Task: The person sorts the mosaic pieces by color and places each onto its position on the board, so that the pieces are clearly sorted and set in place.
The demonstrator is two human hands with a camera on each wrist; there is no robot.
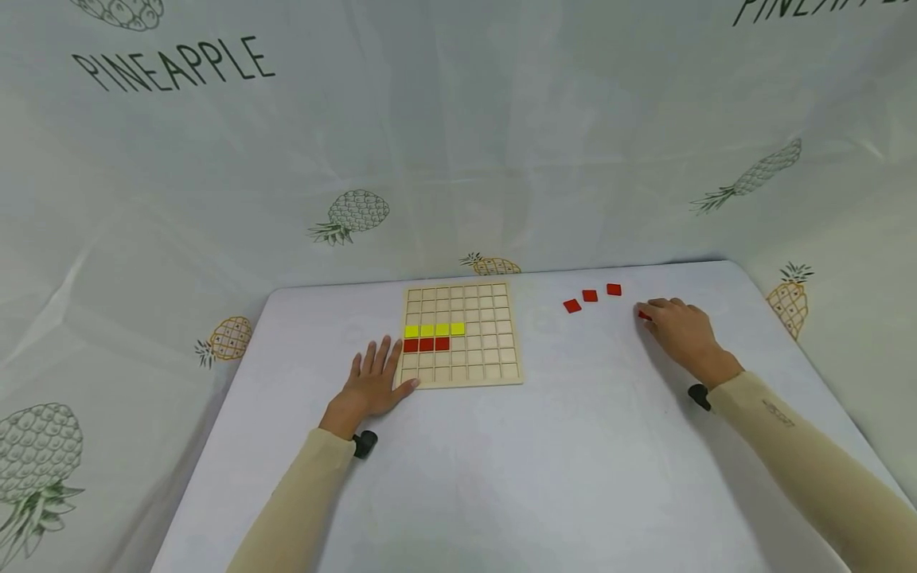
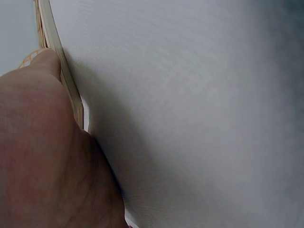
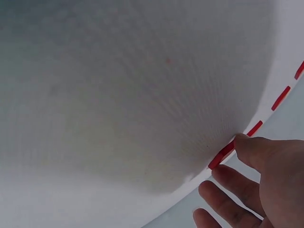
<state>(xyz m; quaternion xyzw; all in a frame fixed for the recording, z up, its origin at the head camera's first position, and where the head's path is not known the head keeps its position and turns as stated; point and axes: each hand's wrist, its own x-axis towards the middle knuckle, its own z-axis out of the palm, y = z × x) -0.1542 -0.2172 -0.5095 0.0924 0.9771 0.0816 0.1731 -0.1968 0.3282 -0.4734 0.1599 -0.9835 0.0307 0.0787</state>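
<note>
A wooden grid board [image 1: 494,368] lies on the table, with a row of several yellow tiles [image 1: 427,330] and, just below it, three red tiles [image 1: 427,344]. My left hand [image 1: 368,390] rests with fingers spread at the board's left side, its thumb at the lower left corner. In the left wrist view that thumb touches the board's edge [image 2: 71,85]. Off to the right, my right hand [image 1: 680,333] pinches a red tile [image 3: 222,156] between thumb and index finger, at the tabletop. The other right fingers are slightly bent.
Three loose red tiles, the nearest of them a red tile [image 1: 614,290], lie between the board and my right hand. The white table [image 1: 501,469] ends at the back against a pineapple-printed cloth [image 1: 430,159], which also hangs at both sides.
</note>
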